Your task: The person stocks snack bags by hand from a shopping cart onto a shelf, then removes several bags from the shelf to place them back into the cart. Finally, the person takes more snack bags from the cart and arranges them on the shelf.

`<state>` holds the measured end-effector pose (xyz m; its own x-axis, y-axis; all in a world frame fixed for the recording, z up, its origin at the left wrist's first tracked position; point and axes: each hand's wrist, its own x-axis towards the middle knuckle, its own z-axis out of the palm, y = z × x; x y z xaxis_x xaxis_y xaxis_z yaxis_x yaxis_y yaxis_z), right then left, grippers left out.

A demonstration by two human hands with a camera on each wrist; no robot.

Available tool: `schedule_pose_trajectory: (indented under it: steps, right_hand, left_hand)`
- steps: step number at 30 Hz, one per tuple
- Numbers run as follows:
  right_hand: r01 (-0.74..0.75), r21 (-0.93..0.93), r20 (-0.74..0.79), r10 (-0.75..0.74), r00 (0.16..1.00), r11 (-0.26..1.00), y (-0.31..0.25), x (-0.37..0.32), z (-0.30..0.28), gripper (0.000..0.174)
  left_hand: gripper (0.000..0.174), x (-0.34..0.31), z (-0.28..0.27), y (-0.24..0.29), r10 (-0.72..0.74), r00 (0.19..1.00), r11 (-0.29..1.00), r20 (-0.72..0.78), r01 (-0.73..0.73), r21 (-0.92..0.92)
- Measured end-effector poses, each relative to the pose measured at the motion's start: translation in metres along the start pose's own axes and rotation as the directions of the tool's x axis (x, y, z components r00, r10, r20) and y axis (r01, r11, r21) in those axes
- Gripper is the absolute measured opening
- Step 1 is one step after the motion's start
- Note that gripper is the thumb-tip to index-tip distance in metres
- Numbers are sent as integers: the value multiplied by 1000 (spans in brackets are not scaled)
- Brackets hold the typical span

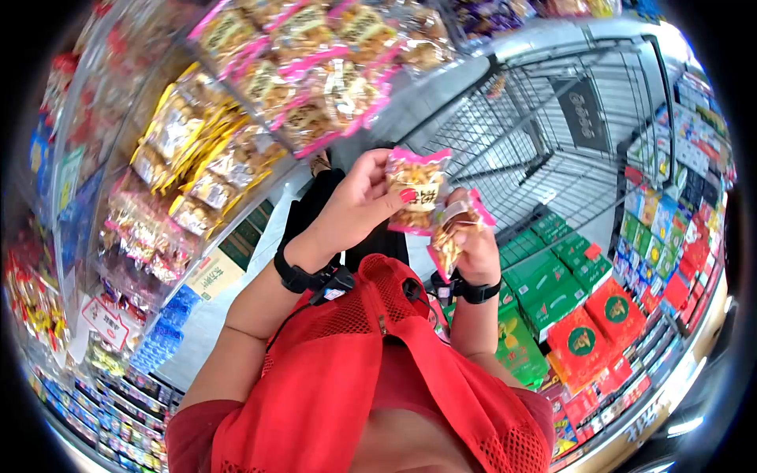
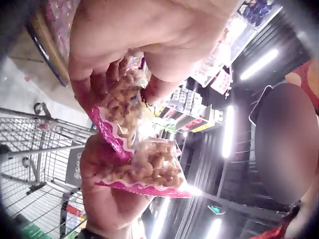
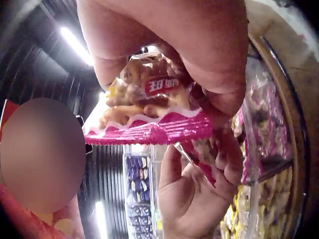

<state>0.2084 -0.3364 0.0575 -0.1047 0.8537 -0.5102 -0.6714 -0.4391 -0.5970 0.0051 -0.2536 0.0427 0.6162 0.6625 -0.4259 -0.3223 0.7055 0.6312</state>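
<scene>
My left hand [image 1: 359, 201] grips a clear snack packet [image 1: 416, 177] with pink crimped edges, its red-nailed thumb across the front. Golden-brown pieces show through the film around a pale printed label. A second pink-edged packet [image 1: 451, 246] is tilted in my right hand [image 1: 477, 252], pinched by the fingers. The two packets are side by side in front of the chest and overlap in the head view. In the left wrist view the left hand's packet [image 2: 117, 107] hangs over the other packet [image 2: 154, 167]. A red label shows on the right hand's packet [image 3: 149, 94] in the right wrist view.
Clear bins of pink-edged packets [image 1: 339, 91] and yellow-edged packets [image 1: 185, 126] stand at the left. A wire shopping cart [image 1: 544, 102] is ahead to the right. Green boxes [image 1: 544, 288] and red boxes [image 1: 587, 339] are stacked at the right, beside shelves of packaged goods.
</scene>
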Motion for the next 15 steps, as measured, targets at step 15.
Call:
schedule_pose_trajectory:
  steps: [15]
  right_hand:
    - [233,-43,-113,-237,965,971,44,56,113,37]
  left_hand:
    - [48,13,-127,96,942,334,87,-42,-122,989]
